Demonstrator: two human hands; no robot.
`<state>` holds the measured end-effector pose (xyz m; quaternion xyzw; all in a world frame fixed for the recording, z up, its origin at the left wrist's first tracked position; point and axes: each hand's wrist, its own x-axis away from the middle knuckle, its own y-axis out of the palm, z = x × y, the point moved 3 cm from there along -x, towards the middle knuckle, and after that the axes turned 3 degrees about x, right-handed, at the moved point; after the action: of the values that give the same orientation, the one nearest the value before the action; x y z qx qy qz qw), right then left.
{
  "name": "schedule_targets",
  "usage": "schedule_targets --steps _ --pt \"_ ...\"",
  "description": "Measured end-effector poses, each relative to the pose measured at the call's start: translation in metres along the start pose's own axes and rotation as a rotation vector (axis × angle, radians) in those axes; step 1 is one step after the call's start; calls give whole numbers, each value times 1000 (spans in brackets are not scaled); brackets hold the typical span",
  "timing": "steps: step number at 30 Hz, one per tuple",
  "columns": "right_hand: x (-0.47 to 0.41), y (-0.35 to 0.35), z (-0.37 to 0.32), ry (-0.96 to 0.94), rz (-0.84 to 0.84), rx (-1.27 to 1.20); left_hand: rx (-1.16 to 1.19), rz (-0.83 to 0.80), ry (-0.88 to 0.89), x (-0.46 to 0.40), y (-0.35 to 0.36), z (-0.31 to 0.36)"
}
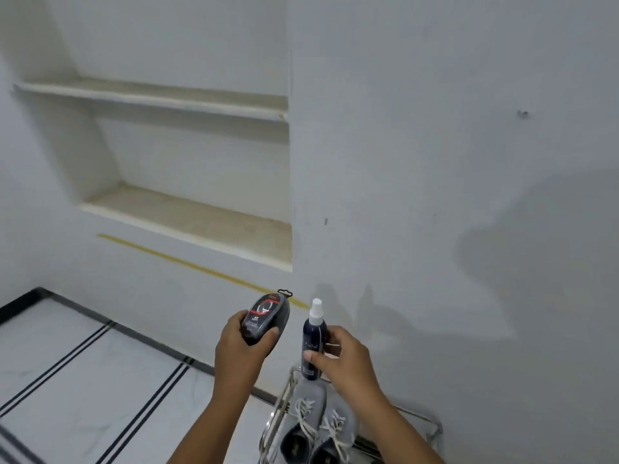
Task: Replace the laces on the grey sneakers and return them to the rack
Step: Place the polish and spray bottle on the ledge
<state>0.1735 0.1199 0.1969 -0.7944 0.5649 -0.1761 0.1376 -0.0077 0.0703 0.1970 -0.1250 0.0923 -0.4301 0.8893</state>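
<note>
Sneakers (315, 426), grey with pale laces (306, 415) threaded through them, sat side by side on the top tier of a metal rack (279, 406) at the bottom of the view, toes pointing toward the wall. Just above them the right hand (341, 360) curled round a dark spray bottle (314, 343) with a white nozzle, thumb across its front and fingers wrapped behind, holding it upright with its base just over the toe of the left-hand sneaker; whether the base touched the shoe could not be told. To the left, the left hand (241, 343) gripped a dark oval sponge pack (266, 318) with a red-and-white label, thumb pressed along its right edge and fingers curled at its left side. Beyond lay a white floor (83, 363) with black stripes. Farther off stood a white wall (435, 162) with a yellow tape line (201, 267) and a recessed niche (187, 209) with two beige shelves.
</note>
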Motion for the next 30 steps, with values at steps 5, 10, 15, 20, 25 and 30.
schedule_targets --steps 5,10,15,20,25,30 --pt "-33 26 -24 -33 -13 -8 9 39 3 -42 -22 -2" --pt "-117 68 -55 -58 18 -37 7 21 32 -145 -27 -16" --pt "-206 105 -81 -35 150 -41 -18 -29 33 -249 -17 -32" --pt "-279 131 -92 -36 305 28 -35 -78 28 -328 14 -47" --pt "-322 131 -82 4 475 60 -57 -117 25 -371 53 -54" --pt "-346 124 -66 57 521 103 -125 -168 91 -385 82 -61"
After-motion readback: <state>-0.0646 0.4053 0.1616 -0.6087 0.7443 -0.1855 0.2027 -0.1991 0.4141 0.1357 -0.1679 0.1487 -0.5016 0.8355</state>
